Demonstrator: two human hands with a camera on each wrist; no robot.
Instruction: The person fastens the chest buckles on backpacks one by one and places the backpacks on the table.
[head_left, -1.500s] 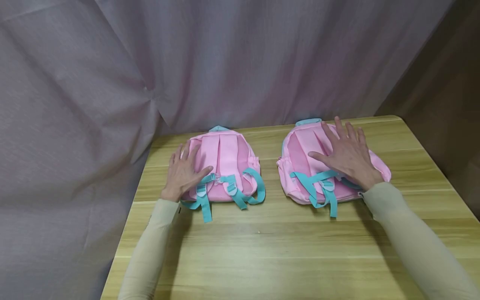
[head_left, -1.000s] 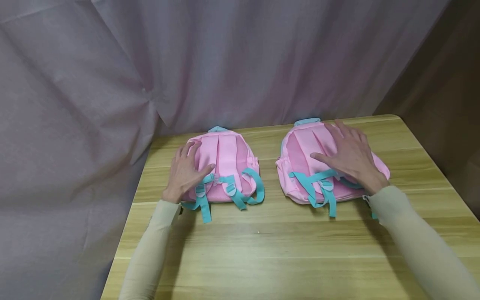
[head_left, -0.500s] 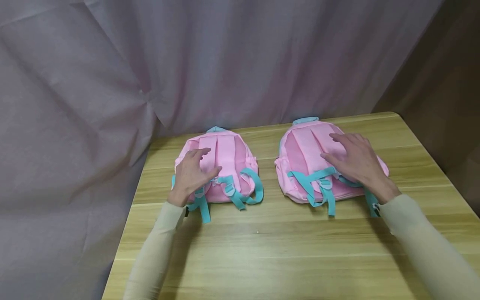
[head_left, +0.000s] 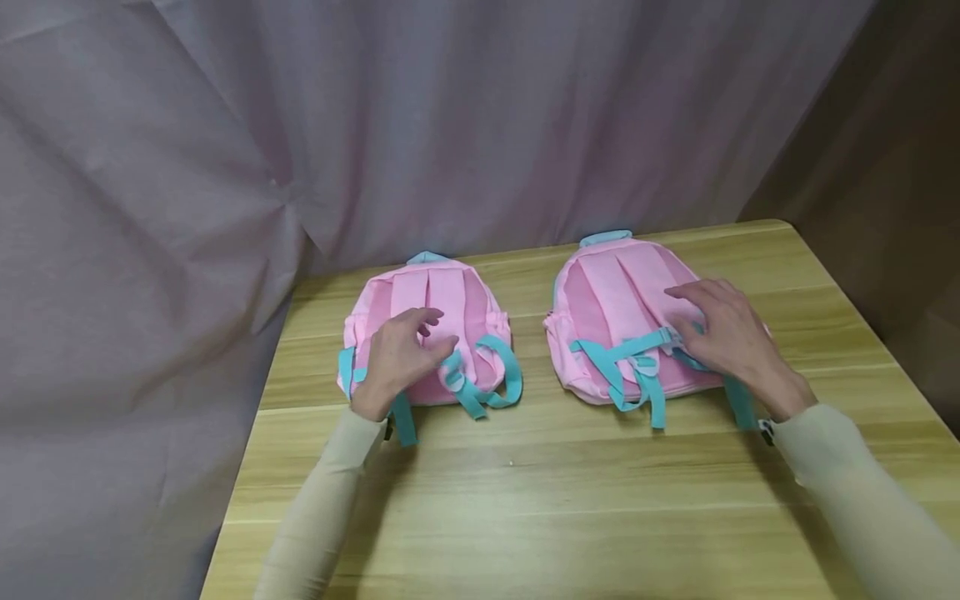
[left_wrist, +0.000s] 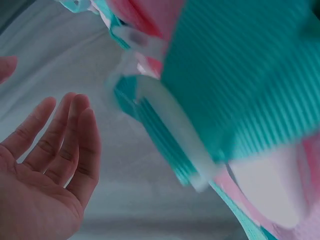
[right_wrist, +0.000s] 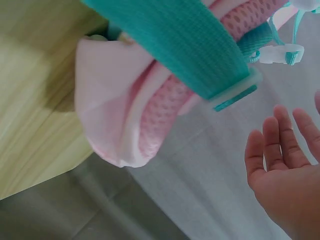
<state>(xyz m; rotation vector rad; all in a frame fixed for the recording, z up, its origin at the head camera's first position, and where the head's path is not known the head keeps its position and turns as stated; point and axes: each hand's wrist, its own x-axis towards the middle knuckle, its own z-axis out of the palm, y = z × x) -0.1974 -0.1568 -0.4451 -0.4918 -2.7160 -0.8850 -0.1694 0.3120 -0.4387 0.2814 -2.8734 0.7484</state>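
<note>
Two pink backpacks lie side by side, their padded shoulder straps facing up: the left backpack (head_left: 448,292) and the right backpack (head_left: 618,287). My left hand (head_left: 397,354) hovers over the lower left of its backpack, fingers loosely bent and holding nothing. Over the lower right of the other backpack is my right hand (head_left: 738,342), fingers relaxed and slightly bent. In the left wrist view a teal strap (left_wrist: 240,75) with a white buckle stands apart from the fingers. The right wrist view likewise shows a teal strap (right_wrist: 175,45) and a gap to the hand.
Both backpacks lie near the back edge of a wooden table (head_left: 517,517). A grey curtain (head_left: 465,125) hangs right behind it, and a brown surface (head_left: 885,208) stands at the right. Loose teal webbing (head_left: 510,375) trails from the bags' lower edges.
Both hands have drawn back toward the wearer, from spread flat over the backpacks to loosely bent fingers. The left hand has also moved right. The backpacks stay in place.
</note>
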